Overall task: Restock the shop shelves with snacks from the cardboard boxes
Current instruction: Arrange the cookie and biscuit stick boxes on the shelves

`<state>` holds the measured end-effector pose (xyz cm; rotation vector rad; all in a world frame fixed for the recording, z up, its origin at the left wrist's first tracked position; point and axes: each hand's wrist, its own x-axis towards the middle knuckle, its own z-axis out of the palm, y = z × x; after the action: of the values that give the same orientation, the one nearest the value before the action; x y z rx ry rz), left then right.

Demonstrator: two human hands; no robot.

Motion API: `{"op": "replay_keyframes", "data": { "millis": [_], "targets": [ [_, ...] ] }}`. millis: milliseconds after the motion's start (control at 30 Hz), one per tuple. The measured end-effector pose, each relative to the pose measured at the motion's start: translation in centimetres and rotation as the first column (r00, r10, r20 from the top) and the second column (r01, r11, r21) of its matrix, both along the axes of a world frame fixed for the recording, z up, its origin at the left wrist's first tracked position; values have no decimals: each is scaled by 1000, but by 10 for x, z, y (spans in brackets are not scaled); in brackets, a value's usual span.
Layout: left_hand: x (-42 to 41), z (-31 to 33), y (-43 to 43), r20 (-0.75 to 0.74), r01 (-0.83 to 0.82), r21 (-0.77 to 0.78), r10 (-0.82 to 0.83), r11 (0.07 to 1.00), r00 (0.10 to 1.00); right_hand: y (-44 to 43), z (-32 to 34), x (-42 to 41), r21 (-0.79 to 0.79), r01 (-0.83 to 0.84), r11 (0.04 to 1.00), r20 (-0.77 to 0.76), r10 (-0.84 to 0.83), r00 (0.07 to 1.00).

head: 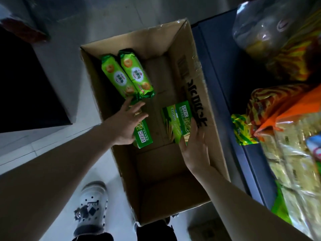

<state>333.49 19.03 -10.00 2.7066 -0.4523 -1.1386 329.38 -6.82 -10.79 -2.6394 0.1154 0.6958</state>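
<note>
An open cardboard box (205, 108) stands on the floor below me. Two green biscuit packets (126, 73) lie side by side at its far end. A green snack carton (143, 134) lies flat near the left wall, partly under my left hand (128, 120), whose straight fingers reach over it toward the packets. Two more green cartons (177, 119) stand on edge near the right wall. My right hand (194, 145) touches their near side with fingers extended.
Blue shop shelves (224, 70) run along the right, loaded with bagged snacks (286, 129) and a clear plastic bag (265, 25). A dark cabinet (26, 87) stands at left. My white shoe (92, 207) is on the pale tiled floor beside the box.
</note>
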Motion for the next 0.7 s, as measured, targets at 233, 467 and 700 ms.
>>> {"op": "replay_keyframes", "data": {
  "millis": [233, 467, 700],
  "targets": [
    [-4, 0, -8, 249, 67, 91, -87, 994, 965, 3, -6, -1, 51, 210, 976, -97, -204, 974],
    [-25, 56, -15, 337, -174, -66, 186, 983, 923, -22, 75, -10, 120, 381, 917, -122, -367, 922],
    [-25, 185, -36, 182, -565, -250, 611, 787, 770, -43, 212, -47, 176, 599, 781, -171, -575, 800]
  ]
}}
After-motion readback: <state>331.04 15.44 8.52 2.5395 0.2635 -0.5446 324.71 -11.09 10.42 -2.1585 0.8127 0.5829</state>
